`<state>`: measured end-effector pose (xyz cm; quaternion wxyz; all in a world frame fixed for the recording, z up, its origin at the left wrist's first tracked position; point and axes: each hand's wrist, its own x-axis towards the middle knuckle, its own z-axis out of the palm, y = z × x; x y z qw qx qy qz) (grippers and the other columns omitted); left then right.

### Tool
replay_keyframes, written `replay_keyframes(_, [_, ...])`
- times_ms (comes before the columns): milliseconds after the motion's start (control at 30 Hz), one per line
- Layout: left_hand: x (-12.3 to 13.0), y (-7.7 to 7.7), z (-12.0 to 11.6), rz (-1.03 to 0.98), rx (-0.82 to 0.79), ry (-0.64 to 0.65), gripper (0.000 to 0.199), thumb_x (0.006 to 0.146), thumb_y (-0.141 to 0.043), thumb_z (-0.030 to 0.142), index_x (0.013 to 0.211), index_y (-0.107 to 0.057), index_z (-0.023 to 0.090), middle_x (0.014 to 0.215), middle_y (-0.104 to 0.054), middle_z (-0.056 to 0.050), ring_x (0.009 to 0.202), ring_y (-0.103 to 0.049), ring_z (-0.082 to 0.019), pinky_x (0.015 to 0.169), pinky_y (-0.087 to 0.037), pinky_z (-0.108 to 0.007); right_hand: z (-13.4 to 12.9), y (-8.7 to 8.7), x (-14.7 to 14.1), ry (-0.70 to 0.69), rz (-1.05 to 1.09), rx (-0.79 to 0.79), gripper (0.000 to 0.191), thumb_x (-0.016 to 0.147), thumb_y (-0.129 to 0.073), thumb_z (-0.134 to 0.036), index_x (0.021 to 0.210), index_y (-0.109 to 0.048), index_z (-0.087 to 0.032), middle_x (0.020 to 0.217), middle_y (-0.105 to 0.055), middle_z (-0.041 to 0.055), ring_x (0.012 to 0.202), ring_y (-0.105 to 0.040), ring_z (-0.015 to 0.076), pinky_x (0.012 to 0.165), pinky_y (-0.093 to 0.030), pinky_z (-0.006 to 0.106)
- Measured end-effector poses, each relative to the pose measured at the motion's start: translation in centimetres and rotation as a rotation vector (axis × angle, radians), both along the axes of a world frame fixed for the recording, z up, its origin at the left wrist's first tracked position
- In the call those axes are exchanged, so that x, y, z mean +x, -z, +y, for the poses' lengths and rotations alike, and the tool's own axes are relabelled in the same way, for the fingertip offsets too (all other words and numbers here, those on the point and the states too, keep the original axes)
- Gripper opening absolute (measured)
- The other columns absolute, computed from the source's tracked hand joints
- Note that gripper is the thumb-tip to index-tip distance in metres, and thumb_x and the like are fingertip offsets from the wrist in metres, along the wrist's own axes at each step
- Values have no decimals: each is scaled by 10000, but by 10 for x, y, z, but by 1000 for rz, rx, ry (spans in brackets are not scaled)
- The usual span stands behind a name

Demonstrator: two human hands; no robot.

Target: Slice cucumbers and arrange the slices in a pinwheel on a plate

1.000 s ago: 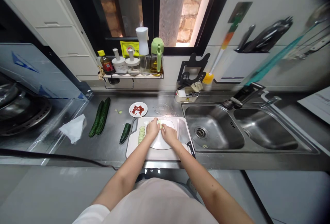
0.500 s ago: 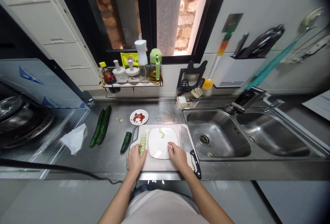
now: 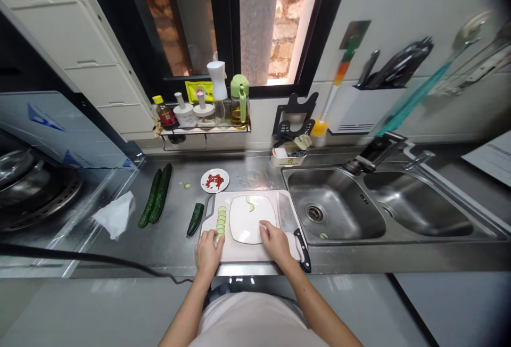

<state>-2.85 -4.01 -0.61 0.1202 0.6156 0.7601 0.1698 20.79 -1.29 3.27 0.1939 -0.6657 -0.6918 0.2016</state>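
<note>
Cutting board (image 3: 243, 255) on bench (image 3: 171, 254). Cucumber slices (image 3: 221, 220) in overlapping row along board's left side; left hand (image 3: 208, 253) at row's near end, cannot tell whether grip pinches any. White plate (image 3: 248, 227) on board's middle; right hand (image 3: 275, 240) at plate's right edge, fingers bent, cannot tell whether grip clasps it. Knife (image 3: 303, 251) along board's right side. Short cucumber piece (image 3: 195, 220) just left of board.

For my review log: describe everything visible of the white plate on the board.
The plate is squarish, white and glossy with rounded corners and a thin dark rim, perhaps ceramic. It lies flat on the board between the cucumber slices and the knife. Two pale green pieces rest near its far edge; the right hand seemingly touches its right side.
</note>
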Motion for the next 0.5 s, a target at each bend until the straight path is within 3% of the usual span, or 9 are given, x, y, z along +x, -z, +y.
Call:
replay_keyframes(367, [4, -3, 0, -172, -10, -75, 96, 864, -523, 259, 891, -588, 195, 868, -633, -29, 803, -561, -170, 686, -343, -256, -4, -4, -5, -26, 30, -26, 401, 939, -352, -345, 1178, -646, -210, 824, -721, 49, 808, -660, 195, 704, -417, 255])
replay_keyframes(500, [2, 0, 0, -280, -7, -111, 157, 851, -520, 236, 973, -609, 195, 837, -648, -19, 721, -558, -149, 674, -359, -246, -5, -3, -5, -29, 39, -29, 400, 940, -353, -340, 1174, -647, -205, 811, -718, 48, 792, -658, 192, 695, -413, 252])
